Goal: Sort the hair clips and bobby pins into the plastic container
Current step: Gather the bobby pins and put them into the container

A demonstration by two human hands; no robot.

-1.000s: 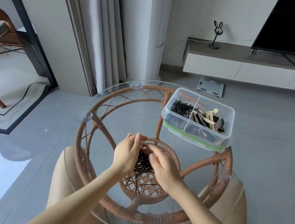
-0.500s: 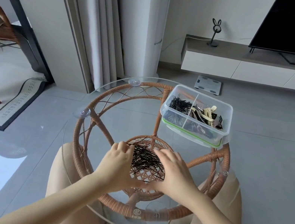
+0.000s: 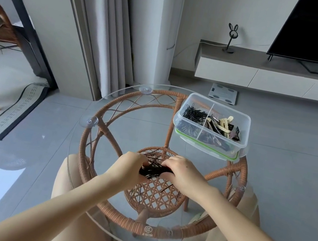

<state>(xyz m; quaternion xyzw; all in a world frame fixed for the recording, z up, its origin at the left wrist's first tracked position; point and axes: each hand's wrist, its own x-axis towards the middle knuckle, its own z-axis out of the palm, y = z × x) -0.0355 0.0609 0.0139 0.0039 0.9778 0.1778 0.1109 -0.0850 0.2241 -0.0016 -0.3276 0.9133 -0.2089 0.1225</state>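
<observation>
**Loose pins gathered between both hands**

At the centre of the frame, a dark bundle of pins (image 3: 152,171) sat just above the glass table (image 3: 122,131), pressed together from its two ends. The left hand (image 3: 131,166) curled round the left end and the right hand (image 3: 184,176) round the right, fingers bent and closing on the bundle. A few strays (image 3: 136,195) lay apart on the glass below and left of the hands.

The container (image 3: 245,131) stood at the upper right of the table, well apart from the hands. More pins filled its left compartment and clips (image 3: 223,125) its right.

The pins looked thin, stiff and very light, and probably slick. Only the squeeze from both sides held them as a bundle, so any slackening would likely let them fan out and drop. Holding near the middle with the pins running parallel would probably give the surest grip. The strays lay flat on smooth glass, so they would likely need sliding or a fingertip pinch.
</observation>
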